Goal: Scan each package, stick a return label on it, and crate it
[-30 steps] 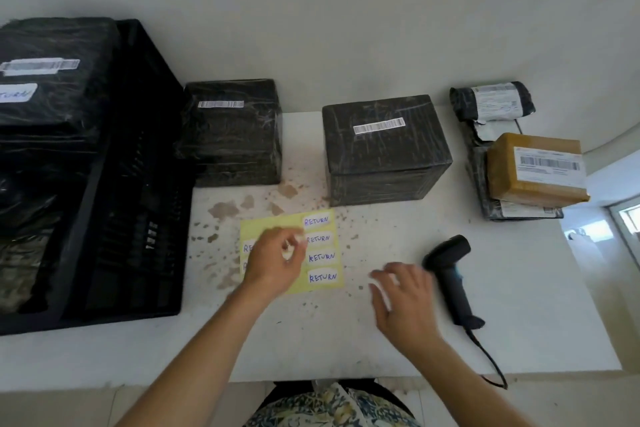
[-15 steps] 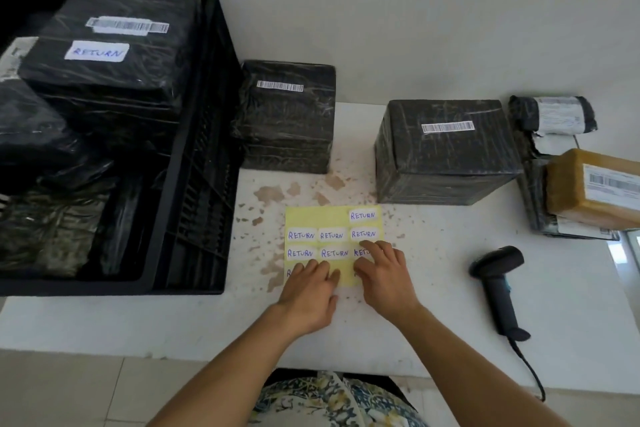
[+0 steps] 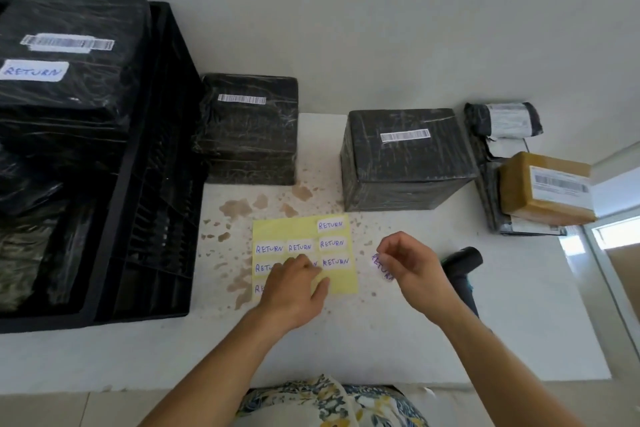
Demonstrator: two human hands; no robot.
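Observation:
A yellow sticker sheet with several white RETURN labels lies on the white table. My left hand presses flat on the sheet's lower part. My right hand is lifted just right of the sheet and pinches a peeled RETURN label. Behind the sheet stand two black-wrapped packages with barcodes, one at centre right, one at centre left. The black crate at left holds wrapped packages; the top one bears a RETURN label. The black scanner lies right of my right hand, partly hidden.
At the far right lie a brown parcel on grey mailer bags and a rolled grey mailer. Brown stains speckle the table around the sheet. The table's front edge runs just in front of my body; a wall stands behind the packages.
My right hand has peeled one RETURN label off the sheet's lower right and lifted it to the right. My left hand stays pressed on the sheet.

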